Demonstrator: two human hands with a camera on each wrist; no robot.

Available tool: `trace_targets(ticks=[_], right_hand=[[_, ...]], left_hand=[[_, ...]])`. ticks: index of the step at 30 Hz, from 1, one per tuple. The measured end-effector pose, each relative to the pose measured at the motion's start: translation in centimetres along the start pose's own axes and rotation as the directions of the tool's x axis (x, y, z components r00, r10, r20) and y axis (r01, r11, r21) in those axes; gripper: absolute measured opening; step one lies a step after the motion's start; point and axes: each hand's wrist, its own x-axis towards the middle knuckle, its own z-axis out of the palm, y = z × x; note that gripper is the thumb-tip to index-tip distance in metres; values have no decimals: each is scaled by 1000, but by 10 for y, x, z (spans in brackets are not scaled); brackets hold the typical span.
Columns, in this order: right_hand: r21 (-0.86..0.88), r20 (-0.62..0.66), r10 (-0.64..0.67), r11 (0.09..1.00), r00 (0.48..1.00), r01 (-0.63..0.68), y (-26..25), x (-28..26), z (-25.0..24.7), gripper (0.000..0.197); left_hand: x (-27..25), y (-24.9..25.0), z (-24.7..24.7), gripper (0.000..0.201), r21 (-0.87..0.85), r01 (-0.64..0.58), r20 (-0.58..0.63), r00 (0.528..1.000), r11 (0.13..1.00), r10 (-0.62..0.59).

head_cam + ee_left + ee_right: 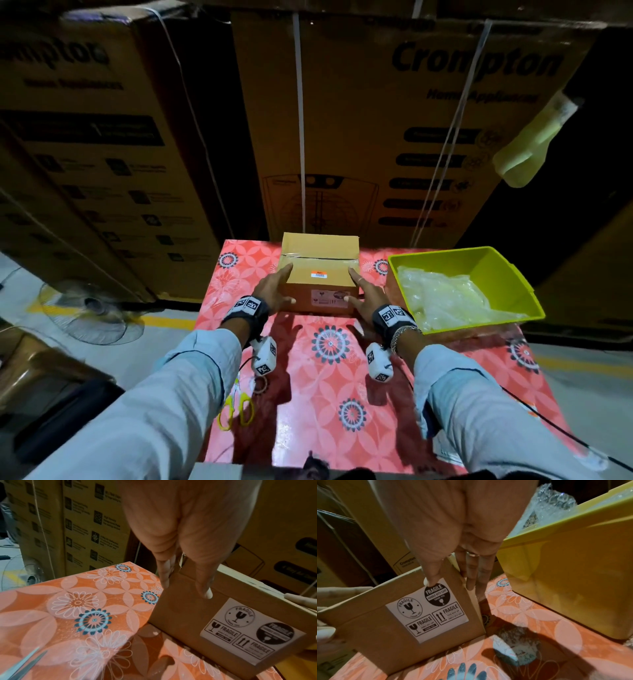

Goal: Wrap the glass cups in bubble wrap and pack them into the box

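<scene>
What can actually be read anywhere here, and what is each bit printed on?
"Crompton": big carton behind the table, right.
"Home Appliances", beneath it: faint.
"FRAGILE", four times: white sticker on the small box.
"HANDLE WITH CARE" and "THANK YOU": sticker's black circle.
"THIS SIDE UP": beside the sticker's arrows.
Orange label on the box top: too small.
Left cartons' panels: blurred.

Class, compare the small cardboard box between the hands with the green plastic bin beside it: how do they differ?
The cardboard box is brown, with its flaps shut; the green bin is bright plastic and open-topped. The box bears a fragile sticker; the bin's visible sides are plain. Both hands, left and right, press the box's sides; nobody touches the bin, which holds bubble wrap. Both sit on the floral tablecloth.
</scene>
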Motion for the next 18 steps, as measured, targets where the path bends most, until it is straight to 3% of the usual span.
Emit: trace_targets(ticks=[9, 14, 18], right_hand=[[92, 76, -36, 995, 996, 29, 12, -24, -4, 75], [-22, 26, -130, 991, 991, 131, 16, -47, -2, 69], [-156, -24, -200, 968, 979, 194, -4, -62, -26, 72]], left_hand=[[-53, 19, 11, 106, 34, 118, -42, 992, 992, -116], [-81, 36, 9, 100, 269, 103, -140, 988, 958, -67], [-83, 57, -4, 90, 392, -33, -120, 989, 920, 87]])
